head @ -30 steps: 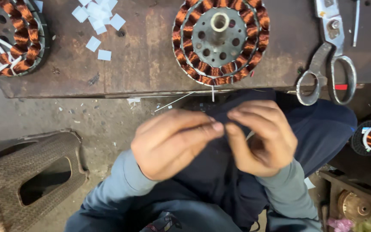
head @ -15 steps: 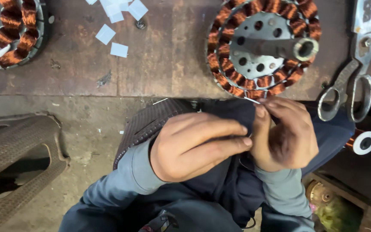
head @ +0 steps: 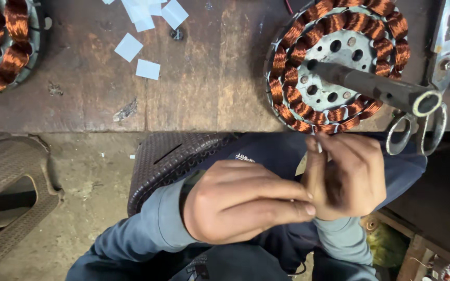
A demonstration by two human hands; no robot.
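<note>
A round motor stator [head: 339, 62] wound with copper coils lies on the wooden workbench [head: 209, 78], a metal shaft sticking up from its hub. My right hand [head: 347, 174] is just below its near rim, fingers pinched on a thin wire end. My left hand [head: 240, 200] is closed beside it, fingertips meeting the right hand's fingers. What sits between the fingers is mostly hidden.
Scissors [head: 425, 104] lie at the bench's right edge. A second copper-wound stator [head: 3, 47] sits at the far left. Several white paper squares [head: 147, 31] are scattered on the bench. A woven brown stool [head: 178, 161] is under me, another stool [head: 11, 198] stands at left.
The view has moved closer to the bench. My hands have risen toward the stator's near rim and stay pressed together.
</note>
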